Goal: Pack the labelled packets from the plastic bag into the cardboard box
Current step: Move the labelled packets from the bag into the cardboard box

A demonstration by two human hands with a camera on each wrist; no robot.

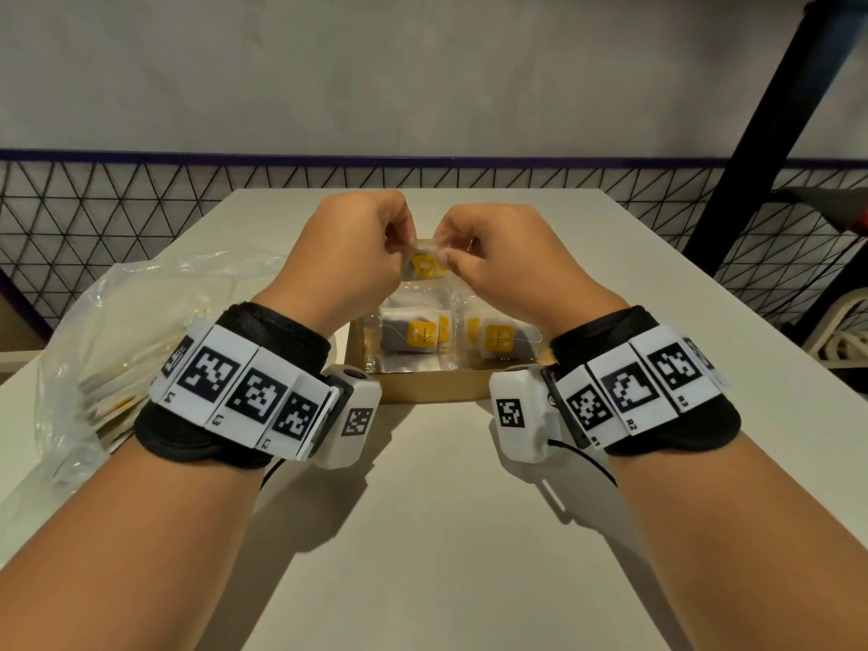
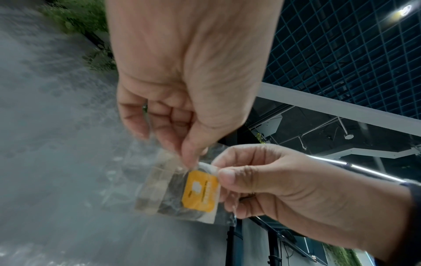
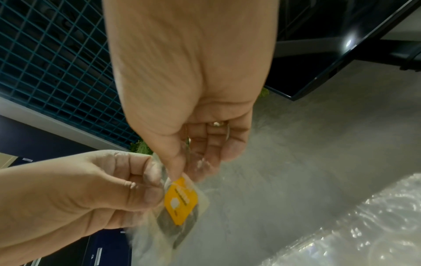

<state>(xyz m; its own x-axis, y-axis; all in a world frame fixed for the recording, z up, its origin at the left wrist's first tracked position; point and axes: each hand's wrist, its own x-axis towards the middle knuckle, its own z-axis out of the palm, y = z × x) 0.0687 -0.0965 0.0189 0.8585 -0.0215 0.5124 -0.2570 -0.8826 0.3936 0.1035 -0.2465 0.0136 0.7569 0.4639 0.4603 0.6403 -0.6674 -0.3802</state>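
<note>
Head view: plastic bag (image 1: 141, 331) left of cardboard box (image 1: 422, 390), wire mesh (image 1: 94, 213) behind.

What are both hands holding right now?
Left hand: pinches the small clear plastic packet with the yellow label.
Right hand: pinches the same packet.

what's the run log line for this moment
both hands pinch one packet | over cardboard box | two packets inside | plastic bag left
</note>
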